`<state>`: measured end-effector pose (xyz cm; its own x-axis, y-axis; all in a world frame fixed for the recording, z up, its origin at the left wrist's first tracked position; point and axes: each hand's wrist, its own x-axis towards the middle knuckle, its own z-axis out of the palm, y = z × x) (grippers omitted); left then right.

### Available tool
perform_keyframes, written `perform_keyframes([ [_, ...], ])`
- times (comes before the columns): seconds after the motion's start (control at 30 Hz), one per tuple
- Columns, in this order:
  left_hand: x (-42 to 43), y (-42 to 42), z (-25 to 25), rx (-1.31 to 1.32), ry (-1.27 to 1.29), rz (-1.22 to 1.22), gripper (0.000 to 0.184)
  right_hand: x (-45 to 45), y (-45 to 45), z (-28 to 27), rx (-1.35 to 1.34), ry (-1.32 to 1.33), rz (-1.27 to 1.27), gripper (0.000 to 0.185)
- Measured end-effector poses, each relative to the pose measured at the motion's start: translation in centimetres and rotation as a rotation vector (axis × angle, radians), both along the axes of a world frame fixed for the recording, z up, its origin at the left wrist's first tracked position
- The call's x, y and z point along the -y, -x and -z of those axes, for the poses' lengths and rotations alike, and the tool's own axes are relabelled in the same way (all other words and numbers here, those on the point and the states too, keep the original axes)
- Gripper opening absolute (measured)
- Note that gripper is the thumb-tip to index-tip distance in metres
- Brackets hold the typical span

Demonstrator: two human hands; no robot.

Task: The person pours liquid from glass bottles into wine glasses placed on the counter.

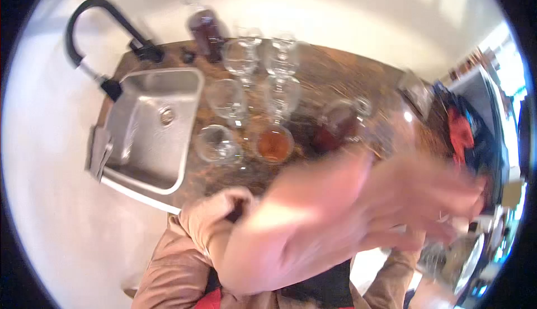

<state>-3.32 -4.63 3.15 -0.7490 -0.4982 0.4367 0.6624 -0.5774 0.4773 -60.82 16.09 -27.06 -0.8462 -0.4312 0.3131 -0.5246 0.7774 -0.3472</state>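
My left hand [419, 197] reaches across the front of the view to the right, smeared by motion, its fingers looking stretched out with nothing visible in them. Its bare forearm comes out of a pushed-up tan sleeve. Behind it, my right sleeve [397, 270] rises from the bottom; the right hand is hidden or blends into the blur. Beyond the left forearm stand a stemmed glass of amber liquid [273, 144] and a clear glass [215, 143]. A glass vessel of dark red liquid [334, 127] is just past my left wrist.
Several more stemmed glasses [240, 57] stand further back beside a bottle of dark liquid [207, 32]. On the left are a steel sink [151, 124], a black tap [103, 4] and a grey cloth [99, 151]. Dark and red fabric [461, 132] lies at the right.
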Motion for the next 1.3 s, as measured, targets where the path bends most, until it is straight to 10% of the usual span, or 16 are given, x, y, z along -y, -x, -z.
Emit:
perform_keyframes([
  [0.1,7.5,-3.4,0.5,-0.07,0.64,-0.447,0.043,0.9,0.8,-0.7,0.062,-0.014,0.015,0.091],
  [0.17,7.2,-8.5,-1.7,0.075,0.998,-1.414,0.014,0.6,-2.0,0.0,-0.109,-0.018,0.097,0.095],
  [0.37,10.6,-16.5,-3.9,0.132,1.272,-1.586,0.012,9.2,-11.8,-6.0,-0.201,0.097,0.359,0.079],
  [0.5,11.0,-19.4,-3.7,0.159,1.266,-1.805,0.01,14.4,-20.1,-9.8,-0.437,0.405,0.012,0.066],
  [0.8,11.2,-31.4,-6.1,0.688,1.092,-1.396,0.025,24.8,-44.1,-18.1,-0.063,0.774,-0.244,0.059],
  [1.03,18.1,-39.3,-4.8,0.587,1.122,-1.326,0.013,27.2,-52.2,-14.7,0.022,0.836,-0.352,0.056],
  [1.3,19.5,-40.9,11.3,1.073,0.709,-0.633,0.009,31.3,-49.2,-10.7,0.381,0.883,-0.243,0.086],
])
